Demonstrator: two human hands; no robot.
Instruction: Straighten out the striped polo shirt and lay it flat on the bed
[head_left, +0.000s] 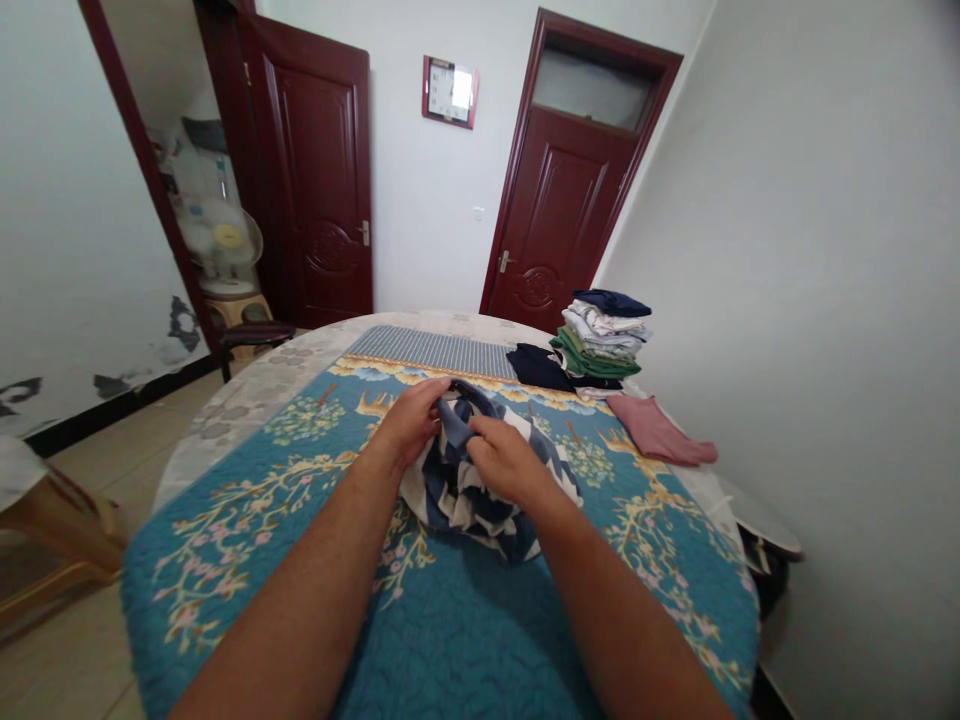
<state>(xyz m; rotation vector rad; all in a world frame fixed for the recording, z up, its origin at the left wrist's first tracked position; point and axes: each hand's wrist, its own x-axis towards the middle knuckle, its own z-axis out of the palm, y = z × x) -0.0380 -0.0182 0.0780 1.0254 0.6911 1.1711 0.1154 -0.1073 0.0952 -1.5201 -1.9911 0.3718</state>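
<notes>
Band of grey-blue fabric (455,430) on crumpled navy-and-white patterned garment (480,505): gripped by left hand (411,418) and right hand (504,458). Lies bunched at twelve o'clock on teal floral-covered surface (450,640); could twist or slip through uneven pulling.

We are losing some fingertips of left hand (412,425) and right hand (506,460) in bunched cloth (480,505), centre. Forearms (300,590) and teal cover (450,640) are running off bottom edge. Stool (64,530) is leaving frame, lower left. Glare is hiding part of clock (450,92), top centre. Items around fan (225,237), upper left, are blurring. Dark thing (769,580), lower right, is hiding partly; we are not identifying it.
</notes>
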